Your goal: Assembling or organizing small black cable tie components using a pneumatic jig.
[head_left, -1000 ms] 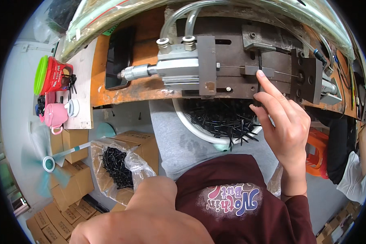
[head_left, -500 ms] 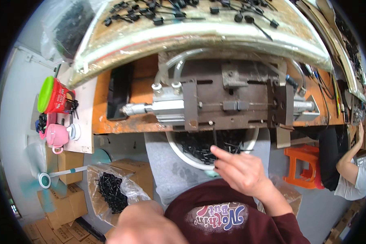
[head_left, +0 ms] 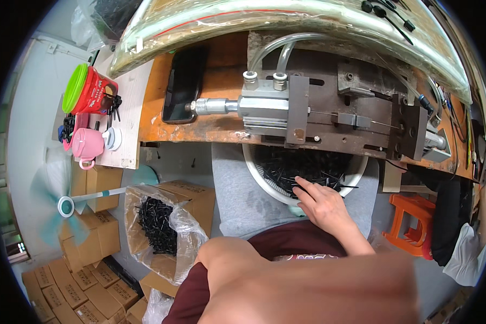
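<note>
My right hand [head_left: 325, 208] reaches over the near rim of a round white basin [head_left: 271, 190] below the bench edge. Its fingers are extended and slightly apart, the tips over thin black stemmed parts [head_left: 278, 170] heaped inside; no held part shows. My left arm [head_left: 308, 286] crosses the bottom of the view, large and blurred close to the camera, and its fingers cannot be made out. Beyond the basin a metal clamping fixture [head_left: 335, 100] sits on the bench. A small grey block [head_left: 354, 120] with thin rods on both sides lies along its middle.
A black phone [head_left: 183, 86] lies left of the silver cylinder [head_left: 264, 108]. A plastic-lined box [head_left: 156, 224] of black parts and a turning fan [head_left: 66, 207] stand at left. An orange stool [head_left: 410, 224] is at right, near another person's white clothing [head_left: 464, 256].
The view has shifted, bringing the fixture lower and further right. My left arm has swung up and across toward the camera. My right hand has moved closer over the basin's parts.
</note>
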Action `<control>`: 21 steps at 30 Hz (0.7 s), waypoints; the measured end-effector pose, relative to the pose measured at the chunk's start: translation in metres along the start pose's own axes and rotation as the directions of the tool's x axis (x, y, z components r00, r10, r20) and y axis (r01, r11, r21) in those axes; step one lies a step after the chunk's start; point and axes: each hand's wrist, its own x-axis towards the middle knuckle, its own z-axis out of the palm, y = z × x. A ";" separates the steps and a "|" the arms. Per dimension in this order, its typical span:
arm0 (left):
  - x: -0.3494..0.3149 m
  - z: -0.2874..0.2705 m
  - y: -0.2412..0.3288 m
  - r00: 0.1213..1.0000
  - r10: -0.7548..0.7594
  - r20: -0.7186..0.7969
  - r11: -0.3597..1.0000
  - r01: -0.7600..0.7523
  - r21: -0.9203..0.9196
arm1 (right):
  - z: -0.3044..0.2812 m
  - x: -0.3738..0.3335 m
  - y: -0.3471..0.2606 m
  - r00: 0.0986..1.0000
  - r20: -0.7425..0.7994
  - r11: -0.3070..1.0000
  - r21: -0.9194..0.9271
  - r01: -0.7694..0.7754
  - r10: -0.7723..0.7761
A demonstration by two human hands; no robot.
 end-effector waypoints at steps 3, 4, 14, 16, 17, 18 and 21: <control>-0.002 -0.007 -0.005 0.999 -0.024 0.029 0.999 0.025 -0.048 | 0.004 -0.002 0.002 1.000 0.003 1.000 0.000 -0.008 0.008; -0.003 -0.005 -0.004 1.000 -0.018 0.025 0.999 0.019 -0.043 | 0.004 0.001 0.000 1.000 0.002 1.000 -0.005 0.013 -0.013; -0.003 -0.004 0.007 0.995 0.079 -0.055 0.996 -0.077 0.036 | -0.020 0.006 -0.017 0.996 -0.047 0.997 0.043 0.071 -0.069; -0.002 -0.005 0.009 0.990 0.113 -0.082 0.992 -0.108 0.062 | -0.022 0.008 -0.018 0.994 -0.083 0.996 0.051 0.076 -0.072; -0.004 -0.008 0.010 0.986 0.131 -0.103 0.991 -0.127 0.052 | -0.022 0.008 -0.018 0.993 -0.092 0.996 0.048 0.078 -0.073; -0.003 -0.010 0.011 0.983 0.142 -0.115 0.989 -0.137 0.046 | -0.023 0.009 -0.017 0.992 -0.100 0.996 0.046 0.081 -0.076; -0.003 0.000 0.007 0.974 0.176 -0.143 0.984 -0.168 0.063 | -0.024 0.013 -0.025 0.984 -0.153 0.991 0.078 0.105 -0.092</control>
